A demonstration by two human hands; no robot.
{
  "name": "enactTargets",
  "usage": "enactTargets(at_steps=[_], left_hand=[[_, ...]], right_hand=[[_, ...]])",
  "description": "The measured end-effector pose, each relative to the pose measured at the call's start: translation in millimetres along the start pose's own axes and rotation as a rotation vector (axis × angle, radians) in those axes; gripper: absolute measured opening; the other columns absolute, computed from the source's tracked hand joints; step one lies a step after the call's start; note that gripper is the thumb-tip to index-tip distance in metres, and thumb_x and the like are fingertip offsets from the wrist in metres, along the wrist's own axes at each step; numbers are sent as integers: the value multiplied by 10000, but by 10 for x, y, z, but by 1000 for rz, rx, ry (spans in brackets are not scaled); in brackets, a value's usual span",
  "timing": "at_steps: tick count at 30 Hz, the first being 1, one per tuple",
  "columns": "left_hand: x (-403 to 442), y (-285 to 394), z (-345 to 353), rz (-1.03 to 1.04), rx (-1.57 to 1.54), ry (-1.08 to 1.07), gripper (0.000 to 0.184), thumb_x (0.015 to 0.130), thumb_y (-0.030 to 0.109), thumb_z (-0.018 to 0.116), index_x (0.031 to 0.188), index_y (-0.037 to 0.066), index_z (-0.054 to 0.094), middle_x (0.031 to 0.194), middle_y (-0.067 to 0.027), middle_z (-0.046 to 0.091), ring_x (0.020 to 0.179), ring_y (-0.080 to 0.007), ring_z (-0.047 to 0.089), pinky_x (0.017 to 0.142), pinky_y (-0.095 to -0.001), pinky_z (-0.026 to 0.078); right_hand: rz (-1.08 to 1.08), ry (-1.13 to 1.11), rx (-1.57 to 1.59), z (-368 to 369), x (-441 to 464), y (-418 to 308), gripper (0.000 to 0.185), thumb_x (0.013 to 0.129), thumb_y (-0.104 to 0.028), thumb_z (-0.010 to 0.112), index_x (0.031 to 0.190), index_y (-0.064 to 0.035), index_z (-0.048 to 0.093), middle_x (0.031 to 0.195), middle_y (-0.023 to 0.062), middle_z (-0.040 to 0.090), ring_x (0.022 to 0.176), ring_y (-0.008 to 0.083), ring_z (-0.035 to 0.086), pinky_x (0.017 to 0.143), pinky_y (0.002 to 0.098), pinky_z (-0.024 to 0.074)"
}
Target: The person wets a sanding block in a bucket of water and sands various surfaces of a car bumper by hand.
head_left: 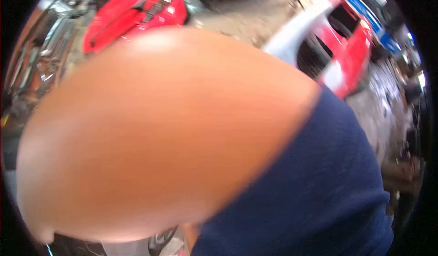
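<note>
A bare, bent arm [169,114] fills most of the view, very close to the camera and blurred. It comes out of a dark blue short sleeve [310,178] at the lower right. Neither of my hands shows, so what they hold or touch is hidden. Beyond the arm, at the upper left, lies a glossy red panel [130,16] with white markings. A red and white bodywork piece [351,51] with dark openings stands at the upper right.
Metal hand tools [52,41] are crowded together along the left edge. Dusty grey ground [232,16] runs between the red pieces. Something blue [365,14] borders the upper right. Blurred clutter lines the right edge.
</note>
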State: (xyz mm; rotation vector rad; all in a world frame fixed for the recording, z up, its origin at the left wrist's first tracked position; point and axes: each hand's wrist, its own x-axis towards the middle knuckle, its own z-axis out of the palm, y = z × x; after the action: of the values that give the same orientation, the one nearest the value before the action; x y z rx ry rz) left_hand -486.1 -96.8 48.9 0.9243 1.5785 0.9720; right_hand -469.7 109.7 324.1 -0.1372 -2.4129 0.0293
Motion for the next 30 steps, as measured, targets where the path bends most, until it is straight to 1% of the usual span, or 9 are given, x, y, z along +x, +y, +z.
enactTargets(at_steps=[4,8,9,10,11,13,15,20,30], left_hand=[[113,-87,-94,3,220,-108,392,1028,108,530,1369,-77,474,1246,-170,609,1058,-229,667,948,-331,583],[650,-137,195,14,-212,3,309,996,33,528,1286,-74,546,1155,-126,648,1027,-192,673,904,-318,592],[824,-119,116,-12,-193,-20,316,990,17,525,1294,-69,549,1173,-125,646,1043,-189,664,890,-323,609],[1018,-81,133,-36,-175,-42,326,984,1,522,1302,-63,552,1190,-123,644,1058,-186,656,875,-329,626],[1210,-53,162,-21,-149,-39,316,984,21,532,1285,-67,566,1163,-123,660,1026,-185,670,861,-326,614],[1577,83,222,-5,-75,-32,303,985,61,551,1253,-76,593,1110,-122,692,961,-182,698,835,-320,591],[1926,304,234,20,32,-37,300,986,85,562,1235,-76,608,1058,-121,714,909,-176,714,809,-316,573],[2729,1021,443,149,335,-58,302,990,130,570,1240,-31,620,946,-155,741,863,-207,736,781,-341,548],[4202,1420,896,112,390,-318,311,1018,119,551,1289,-21,609,1010,-87,711,910,-149,686,815,-296,551]], right_hand=[[-20,-36,-58,-104,213,255,130,791,-205,705,834,-88,743,908,79,687,915,291,669,757,380,515],[127,-242,-67,199,-650,807,117,803,-203,710,770,-99,752,836,56,689,867,295,672,732,379,499],[-11,171,-214,495,-1043,920,175,840,-213,674,668,-187,689,719,13,606,688,237,594,631,365,442],[26,-6,-148,421,-1343,992,147,792,-238,664,813,-94,683,856,48,641,805,260,670,613,374,452],[148,-333,-68,185,-1534,1062,150,849,-227,645,866,-85,690,844,82,652,758,290,682,598,408,477],[364,-482,203,-357,-1832,1322,115,899,-191,628,904,-86,677,827,103,658,749,331,690,619,449,511],[546,-145,413,-1036,-1931,1485,159,861,-218,678,902,-82,609,859,168,677,729,382,692,596,503,509],[459,232,13,-2253,-1955,1682,196,780,-151,784,860,-95,614,757,65,655,624,216,666,522,333,501],[529,304,-203,-2623,-1936,2422,131,817,-96,755,845,-85,627,753,75,646,632,257,654,551,364,504]])
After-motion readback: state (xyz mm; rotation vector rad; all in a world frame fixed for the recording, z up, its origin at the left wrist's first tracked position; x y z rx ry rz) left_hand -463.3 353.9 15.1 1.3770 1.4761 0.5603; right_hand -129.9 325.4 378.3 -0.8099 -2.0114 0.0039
